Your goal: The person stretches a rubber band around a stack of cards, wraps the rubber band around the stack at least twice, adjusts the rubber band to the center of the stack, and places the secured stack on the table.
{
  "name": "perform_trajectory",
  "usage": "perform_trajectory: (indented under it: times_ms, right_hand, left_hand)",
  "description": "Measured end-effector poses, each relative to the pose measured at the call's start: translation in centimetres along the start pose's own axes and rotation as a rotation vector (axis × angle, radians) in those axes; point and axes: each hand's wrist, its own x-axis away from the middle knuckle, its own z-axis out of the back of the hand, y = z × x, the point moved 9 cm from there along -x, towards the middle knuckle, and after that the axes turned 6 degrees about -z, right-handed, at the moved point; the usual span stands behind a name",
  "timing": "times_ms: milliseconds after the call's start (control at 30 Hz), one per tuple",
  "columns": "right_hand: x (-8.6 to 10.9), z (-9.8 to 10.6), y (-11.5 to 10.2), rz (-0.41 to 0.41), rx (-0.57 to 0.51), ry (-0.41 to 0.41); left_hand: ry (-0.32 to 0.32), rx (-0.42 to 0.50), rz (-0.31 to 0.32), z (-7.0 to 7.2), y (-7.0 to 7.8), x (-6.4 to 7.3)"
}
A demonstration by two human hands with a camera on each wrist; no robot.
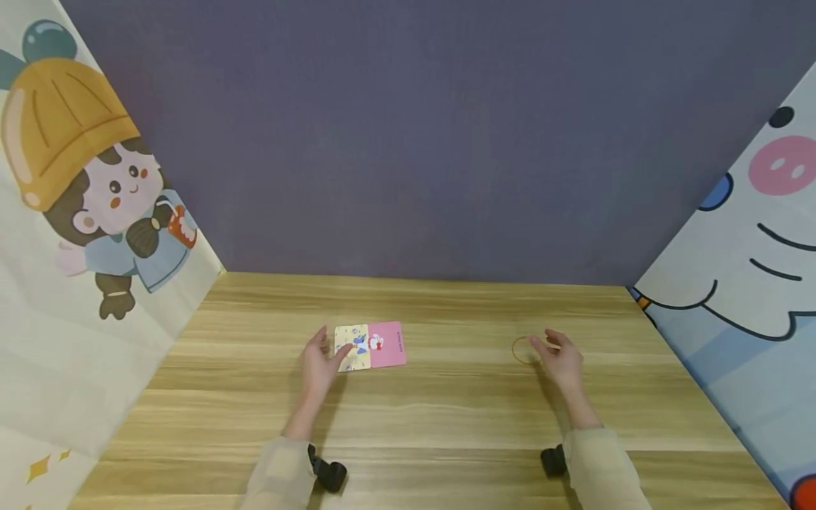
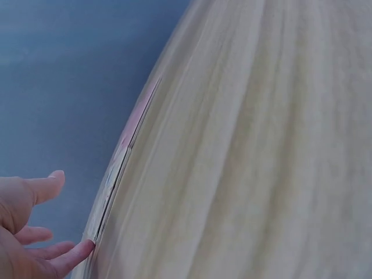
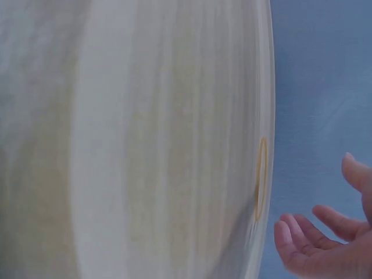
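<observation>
A small flat notebook (image 1: 386,345), half pink and half pale yellow with cartoon figures, lies on the wooden table. My left hand (image 1: 320,365) is at its yellow left end, thumb spread apart from the fingers. In the left wrist view, a fingertip of the left hand (image 2: 35,232) meets or nearly meets the notebook's edge (image 2: 119,163). Toward the right, a thin yellow-orange rubber band (image 1: 513,350) lies in a loop on the table. My right hand (image 1: 562,365) hovers beside it; in the right wrist view its fingers are loosely bent, apart from the rubber band (image 3: 258,197).
The wood-grain table (image 1: 446,425) ends at a dark blue-grey panel (image 1: 421,142) at the back. Printed cartoon sheets stand at the left (image 1: 44,354) and right (image 1: 733,248). A black wrist camera (image 1: 331,476) sits on the left wrist, another (image 1: 553,460) on the right.
</observation>
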Motion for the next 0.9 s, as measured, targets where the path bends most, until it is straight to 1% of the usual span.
perform_trajectory:
  times_ms: [133, 233, 333, 433, 533, 700, 800, 900]
  right_hand:
    - [-0.4, 0.1, 0.4, -0.020, -0.024, 0.013]
    - [-0.6, 0.2, 0.7, -0.037, -0.039, 0.022]
    - [-0.8, 0.1, 1.0, -0.070, -0.041, 0.017]
    - [-0.9, 0.0, 1.5, -0.104, -0.034, 0.007]
    - [-1.0, -0.1, 1.8, -0.125, -0.033, 0.002]
    - [-1.3, -0.3, 2.2, -0.147, -0.055, 0.001]
    - [-1.5, -0.3, 2.5, -0.161, -0.073, 0.005]
    - [-1.7, -0.3, 2.9, -0.183, -0.078, 0.011]
  left_hand:
    - [0.014, 0.023, 0.057, 0.0, -0.6, 0.0]
    - [0.011, 0.047, 0.105, 0.0, -0.9, -0.1]
    - [0.010, 0.074, 0.164, 0.0, -1.5, -0.2]
    - [0.008, 0.080, 0.203, -0.2, -2.1, -0.3]
    - [0.015, 0.062, 0.213, -0.2, -2.5, -0.3]
    - [0.026, 0.059, 0.217, -0.5, -2.8, -0.2]
    - [0.033, 0.042, 0.194, -0.6, -2.8, -0.2]
    - [0.042, 0.005, 0.155, -0.7, -2.6, -0.3]
